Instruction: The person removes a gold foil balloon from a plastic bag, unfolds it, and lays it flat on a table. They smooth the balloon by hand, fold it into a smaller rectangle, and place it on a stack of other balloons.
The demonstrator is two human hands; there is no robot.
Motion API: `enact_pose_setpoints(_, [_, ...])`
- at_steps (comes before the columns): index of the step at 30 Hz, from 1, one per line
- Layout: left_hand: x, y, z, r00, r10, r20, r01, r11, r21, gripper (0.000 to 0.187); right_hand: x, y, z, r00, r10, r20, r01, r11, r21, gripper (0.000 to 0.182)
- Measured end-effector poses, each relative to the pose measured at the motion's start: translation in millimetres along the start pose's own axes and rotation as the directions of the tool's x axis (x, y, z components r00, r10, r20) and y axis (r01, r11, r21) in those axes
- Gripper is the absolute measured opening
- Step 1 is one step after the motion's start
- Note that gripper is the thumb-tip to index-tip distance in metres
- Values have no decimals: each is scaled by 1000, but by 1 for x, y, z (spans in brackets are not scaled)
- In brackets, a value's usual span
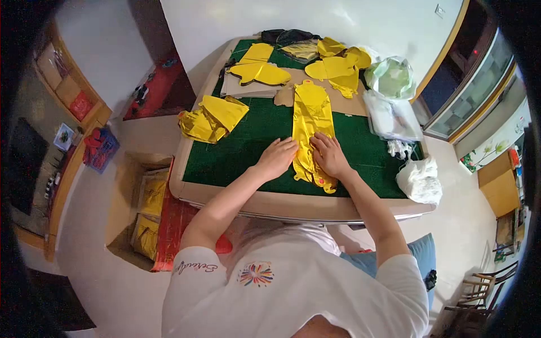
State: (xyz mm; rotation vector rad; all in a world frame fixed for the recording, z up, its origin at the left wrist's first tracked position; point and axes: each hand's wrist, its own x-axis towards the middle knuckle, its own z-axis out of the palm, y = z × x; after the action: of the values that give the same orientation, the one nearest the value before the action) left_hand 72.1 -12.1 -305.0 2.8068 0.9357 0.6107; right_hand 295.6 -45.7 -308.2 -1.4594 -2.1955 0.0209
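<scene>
A long, flat, shiny yellow foil balloon (313,112) lies lengthwise on the green table top, creased and narrow, with small tabs at its near end. My left hand (279,158) has its fingers closed at the balloon's left edge. On the right side, my right hand (330,158) rests over the foil with bent fingers closed on it; the fingertips are partly hidden. Left of my hands sits a folded yellow foil piece (214,119). Farther back, another yellow foil piece (259,72) lies on pale sheets, and several more yellow foil pieces (338,67) lie at the back right.
The green table (225,163) has a tan border. White plastic bags (420,180) and a green-white bag (390,78) sit along its right side. A black bag (287,37) lies at the back. On the floor at left, a cardboard box (121,225) holds yellow packets.
</scene>
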Motion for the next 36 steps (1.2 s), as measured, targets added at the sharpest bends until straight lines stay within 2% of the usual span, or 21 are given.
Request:
enact_pose_setpoints(3, [-12, 8, -12, 993, 107, -52, -108, 994, -13, 26, -1, -1, 1, 1000, 10, -2, -10, 1000, -19, 38])
enact_pose_setpoints(5, [-13, 12, -29, 983, 51, 174, -30, 992, -121, 24, -1, -1, -1, 1000, 8, -7, -8, 1000, -8, 38])
enact_pose_setpoints(6, [-12, 11, -31, 983, 57, 174, -37, 993, -114, 24, -1, -1, 0, 1000, 13, -3, -13, 1000, -18, 38])
enact_pose_setpoints(8, [-10, 6, -34, 998, -36, 44, 43, 987, -154, 22, -1, 1, 1, 1000, 16, -7, -16, 1000, -26, 37])
enact_pose_setpoints(9, [-7, 1, -32, 998, -33, 44, 39, 988, -147, 22, -1, 1, 1, 1000, 18, -3, -18, 1000, -13, 37])
enact_pose_setpoints(11, [1, -14, -20, 983, 135, -121, -129, 990, 59, 24, -2, 0, 1, 1000, 20, -7, -20, 1000, 0, 37])
enact_pose_setpoints(13, [8, -24, -9, 980, 154, -127, -146, 987, 67, 26, -2, 2, 1, 1000, 16, -3, -16, 1000, 20, 38])
enact_pose_setpoints(17, [15, -27, -6, 985, 167, -48, -163, 984, 76, 30, -2, 4, 2, 1000, 24, 10, -24, 1000, -2, 38])
enact_pose_setpoints(20, [18, -30, -10, 979, 199, -32, -194, 974, 118, 25, -3, 3, 0, 1000, 21, 12, -21, 1000, 4, 39])
enact_pose_setpoints(23, [23, -28, -19, 957, 288, 15, -286, 940, 185, 25, -3, 3, 1, 1000, 25, 15, -25, 1000, 11, 40])
enact_pose_setpoints(25, [28, -25, -22, 933, 323, 159, -355, 898, 259, 26, -4, 4, 2, 1000, 18, 15, -18, 1000, -10, 41])
enact_pose_setpoints(29, [38, -22, -26, 898, 371, 238, -427, 867, 257, 27, -3, 7, 3, 999, 28, 18, -28, 1000, -1, 41])
enact_pose_setpoints(31, [39, -23, -24, 881, 433, 190, -471, 834, 288, 28, -3, 7, 4, 1000, 21, 9, -21, 1000, 0, 40])
enact_pose_setpoints(35, [38, -26, -16, 883, 457, 112, -468, 832, 297, 29, -3, 7, 3, 1000, 23, 5, -23, 1000, 6, 39])
enact_pose_setpoints(36, [38, -27, -12, 861, 508, 10, -484, 815, 317, 26, -3, 6, 2, 1000, 19, 15, -19, 1000, 10, 39])
